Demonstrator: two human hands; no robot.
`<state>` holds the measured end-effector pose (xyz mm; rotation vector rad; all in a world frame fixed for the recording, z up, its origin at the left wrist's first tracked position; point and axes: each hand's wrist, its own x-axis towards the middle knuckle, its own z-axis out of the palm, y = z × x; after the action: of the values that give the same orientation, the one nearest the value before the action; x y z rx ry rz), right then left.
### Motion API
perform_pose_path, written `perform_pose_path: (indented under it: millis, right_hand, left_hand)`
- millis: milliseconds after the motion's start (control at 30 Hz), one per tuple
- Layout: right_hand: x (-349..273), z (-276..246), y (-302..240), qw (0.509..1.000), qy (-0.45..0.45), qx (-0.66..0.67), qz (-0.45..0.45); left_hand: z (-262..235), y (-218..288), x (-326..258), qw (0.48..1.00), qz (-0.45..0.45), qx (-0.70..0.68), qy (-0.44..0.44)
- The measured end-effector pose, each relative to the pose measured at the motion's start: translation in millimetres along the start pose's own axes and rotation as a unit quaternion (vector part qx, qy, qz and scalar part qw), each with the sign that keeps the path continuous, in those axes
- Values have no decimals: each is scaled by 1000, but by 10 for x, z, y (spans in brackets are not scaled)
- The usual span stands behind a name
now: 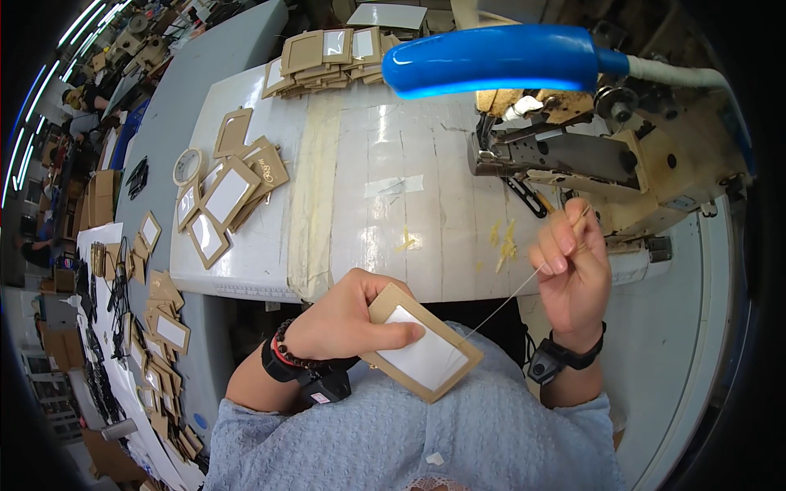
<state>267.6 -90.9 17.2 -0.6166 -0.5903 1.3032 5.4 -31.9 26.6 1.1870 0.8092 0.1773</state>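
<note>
In my left hand (348, 315) I hold a tan badge holder (430, 352) with a white window, tilted in front of my body. My left thumb lies flat across its window, and the other fingers are mostly hidden behind it. My right hand (573, 266) is raised to the right, fingers pinched together on a thread (516, 288). The thread runs taut from the holder's right edge up to those fingers. A small thin tip shows above the pinch, too fine to name.
A sewing machine (565, 151) with a blue lamp (491, 59) stands at the right. Stacked badge holders (303, 53) lie at the table's back, a loose pile (229, 192) with a tape roll (189, 166) at left. More holders (172, 331) cover the left side table. Yellow scraps (506, 245) lie nearby.
</note>
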Motion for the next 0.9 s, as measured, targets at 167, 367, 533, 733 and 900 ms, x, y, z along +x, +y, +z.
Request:
perform_pose_path:
  millis: [167,367,533,733,900]
  right_hand:
    - [3,-32,-28,1000,15,-6,-23]
    - [-30,-35,-2,991,-10,-105,-81]
    - [-179,74,-26,841,-87,-505,-170]
    - [-252,251,184,807,-183,-551,-106]
    - [-259,285,324,802,-153,-565,-117]
  left_hand:
    - [-5,1,-4,1000,4,4,-7]
    - [-11,-34,-3,1000,10,6,-8]
    - [11,-24,-31,999,33,6,22]
    - [99,-52,-26,989,85,-10,123]
    - [170,-74,76,911,307,155,228]
